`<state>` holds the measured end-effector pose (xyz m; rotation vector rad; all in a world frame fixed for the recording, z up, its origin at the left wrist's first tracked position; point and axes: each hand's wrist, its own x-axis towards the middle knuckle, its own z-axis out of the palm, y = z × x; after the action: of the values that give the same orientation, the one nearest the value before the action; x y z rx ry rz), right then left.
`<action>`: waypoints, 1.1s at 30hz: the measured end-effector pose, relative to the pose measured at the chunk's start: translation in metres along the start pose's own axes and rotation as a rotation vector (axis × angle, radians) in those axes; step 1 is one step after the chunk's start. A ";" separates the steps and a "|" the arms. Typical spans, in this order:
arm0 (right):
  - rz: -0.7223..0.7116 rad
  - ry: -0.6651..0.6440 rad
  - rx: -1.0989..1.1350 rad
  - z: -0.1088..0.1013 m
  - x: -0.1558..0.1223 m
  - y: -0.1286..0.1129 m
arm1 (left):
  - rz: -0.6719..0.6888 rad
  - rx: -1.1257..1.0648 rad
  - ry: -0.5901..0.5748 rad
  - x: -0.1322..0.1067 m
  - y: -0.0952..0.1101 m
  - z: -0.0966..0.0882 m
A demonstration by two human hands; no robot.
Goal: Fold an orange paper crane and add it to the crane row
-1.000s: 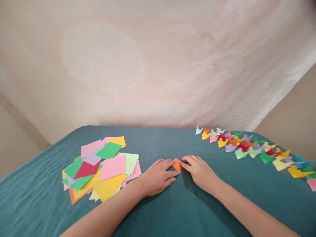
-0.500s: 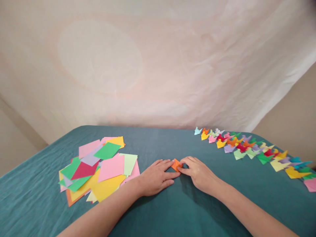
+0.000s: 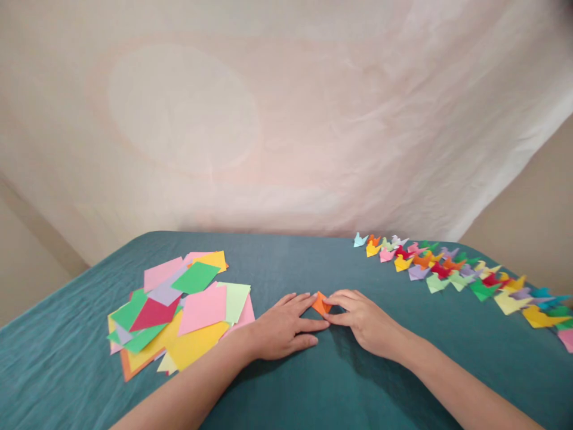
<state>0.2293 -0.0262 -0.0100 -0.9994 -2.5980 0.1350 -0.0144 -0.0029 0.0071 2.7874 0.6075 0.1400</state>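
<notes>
Head view: just below the middle of the frame, a small orange folded paper (image 3: 319,303) lies on the teal tablecloth (image 3: 286,257), between two bare hands. The left hand (image 3: 282,328) is low and flat with fingers spread wide; its upper fingertips meet the paper's left edge, and another finger reaches across just below it. The right hand (image 3: 364,318) is narrow, index finger and thumb closing on the paper's right side, with orange showing between them. The left seems to be there to keep so small a piece from sliding while the right handles its edge.

Loose colored paper sheets (image 3: 203,307) overlap in a pile at the left of the frame, probably kept there within easy reach. Origami birds (image 3: 505,303) stand in slanting rows from upper center-right to the right edge, likely set aside so that the middle stays free for handwork.

Compared with half a second ago, the right index finger and thumb have parted slightly, the thumb now at the paper's lower corner. The left hand's lower fingers sit a little further from its upper ones. Pile and rows are arranged as before.
</notes>
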 end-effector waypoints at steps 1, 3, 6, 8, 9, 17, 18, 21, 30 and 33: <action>0.002 -0.003 0.002 0.000 0.000 0.000 | 0.001 -0.006 -0.002 0.000 0.000 0.000; 0.010 -0.010 0.008 0.000 0.000 0.000 | -0.002 -0.018 -0.002 0.000 0.000 0.000; 0.024 -0.017 0.015 -0.001 -0.001 -0.001 | -0.017 -0.035 0.004 -0.001 0.000 0.001; 0.029 -0.025 0.019 -0.001 -0.001 -0.002 | -0.027 -0.056 0.027 -0.001 -0.001 0.001; 0.030 -0.027 0.019 0.000 -0.001 -0.002 | -0.029 -0.074 0.045 0.000 -0.001 0.002; 0.053 -0.046 0.002 0.003 -0.002 0.001 | -0.058 -0.304 0.231 0.005 -0.007 0.004; 0.055 -0.048 0.004 0.003 -0.002 0.001 | -0.081 -0.328 0.246 0.006 -0.007 0.004; 0.053 -0.043 0.008 0.002 -0.001 0.001 | -0.148 -0.361 0.276 0.006 -0.006 0.005; 0.069 0.097 0.031 0.009 -0.003 0.002 | -0.196 -0.290 0.294 0.006 -0.008 0.012; 0.105 0.172 0.054 0.014 -0.001 0.003 | -0.184 -0.278 0.303 0.006 -0.008 0.012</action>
<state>0.2267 -0.0244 -0.0236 -1.0787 -2.3760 0.1376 -0.0105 0.0037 -0.0066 2.4452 0.8416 0.5688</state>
